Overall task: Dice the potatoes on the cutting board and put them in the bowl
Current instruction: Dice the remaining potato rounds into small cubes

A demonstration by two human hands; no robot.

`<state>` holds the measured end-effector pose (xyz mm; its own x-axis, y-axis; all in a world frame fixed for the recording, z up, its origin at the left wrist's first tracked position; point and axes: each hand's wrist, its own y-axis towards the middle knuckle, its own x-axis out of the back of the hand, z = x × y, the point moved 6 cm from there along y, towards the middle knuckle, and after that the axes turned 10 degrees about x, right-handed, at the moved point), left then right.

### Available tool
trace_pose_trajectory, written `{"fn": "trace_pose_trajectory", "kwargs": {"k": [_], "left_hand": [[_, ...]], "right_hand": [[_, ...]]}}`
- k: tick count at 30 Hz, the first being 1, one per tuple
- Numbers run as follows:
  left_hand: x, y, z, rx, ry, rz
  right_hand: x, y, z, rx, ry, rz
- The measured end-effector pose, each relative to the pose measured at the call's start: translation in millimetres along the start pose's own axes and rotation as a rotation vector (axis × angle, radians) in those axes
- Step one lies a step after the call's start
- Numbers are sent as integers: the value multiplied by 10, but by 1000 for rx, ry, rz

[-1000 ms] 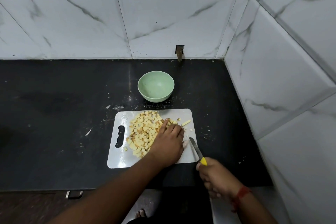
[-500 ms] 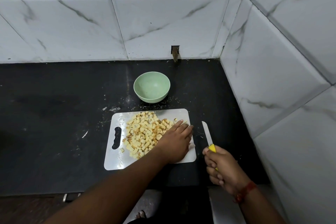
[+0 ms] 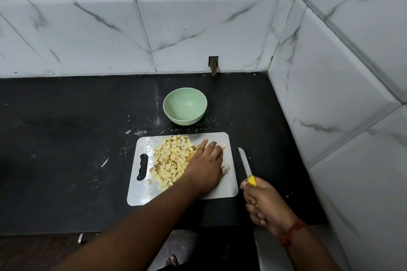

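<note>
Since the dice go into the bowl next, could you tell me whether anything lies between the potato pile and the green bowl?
Nothing visible does. Between the diced potatoes and the green bowl lie only the cutting board edge and crumb-strewn black counter. The knife is off to the right.

I am looking down into a home kitchen corner. White marble-pattern wall tiles (image 3: 198,28) meet at the corner beyond my right hand (image 3: 267,201), above a black stone countertop (image 3: 66,138). A white cutting board (image 3: 229,185) carrying diced potato (image 3: 170,161) lies under my left hand (image 3: 206,168); a green bowl (image 3: 185,105) stands just beyond it. The right hand grips a yellow-handled knife (image 3: 247,168).
</note>
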<state>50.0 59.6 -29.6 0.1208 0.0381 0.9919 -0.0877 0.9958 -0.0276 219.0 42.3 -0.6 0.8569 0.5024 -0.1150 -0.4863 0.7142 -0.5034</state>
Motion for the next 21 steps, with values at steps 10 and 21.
{"fn": "trace_pose_trajectory", "kwargs": {"k": [10,21], "left_hand": [[-42,-22,231,-138,-80,26],[-109,-74,169,-85,-93,-41]], "right_hand": [[38,269,39,98,-864,-49],[-153,586,71,34,-1097,-33]]}}
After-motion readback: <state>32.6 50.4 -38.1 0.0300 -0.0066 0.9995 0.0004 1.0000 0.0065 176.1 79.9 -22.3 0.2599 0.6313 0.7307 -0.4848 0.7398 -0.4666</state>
